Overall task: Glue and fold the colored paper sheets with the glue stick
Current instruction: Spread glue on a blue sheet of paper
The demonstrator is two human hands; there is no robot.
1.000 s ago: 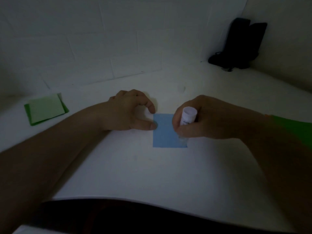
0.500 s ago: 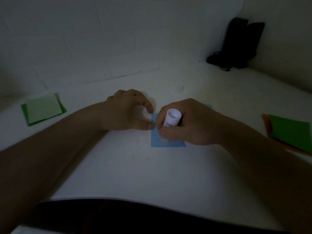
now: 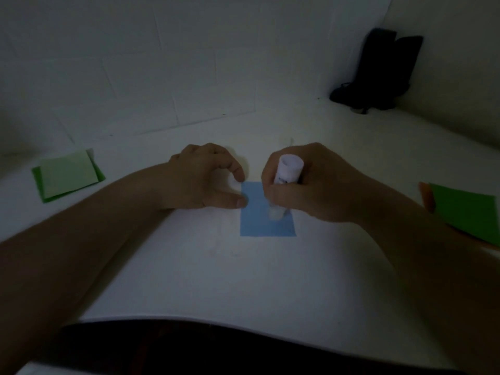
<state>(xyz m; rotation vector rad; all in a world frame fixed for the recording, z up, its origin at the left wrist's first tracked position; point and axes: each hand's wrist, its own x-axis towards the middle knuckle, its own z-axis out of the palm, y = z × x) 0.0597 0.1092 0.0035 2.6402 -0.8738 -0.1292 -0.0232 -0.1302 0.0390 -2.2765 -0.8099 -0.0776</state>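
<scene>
1. A small blue square paper sheet (image 3: 266,220) was laid flat at the centre of the white table (image 3: 243,288).
2. A white cylindrical glue stick (image 3: 287,173) was gripped in the curled fingers of the right hand (image 3: 316,185), its tip pressed onto the sheet.
3. The sheet's 9 o'clock edge was pinned by the left hand (image 3: 205,177), thumb and forefinger narrowly apart.
4. Folded green paper sheets (image 3: 67,174) were seen at 10 o'clock, and a green sheet over an orange one (image 3: 465,212) at 3 o'clock.
5. A black object (image 3: 378,74) was seen at 1 o'clock.

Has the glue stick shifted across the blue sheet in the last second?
Yes. The glue stick, gripped by the right hand, went from the blue sheet's right edge toward its left, then back to the middle.
</scene>
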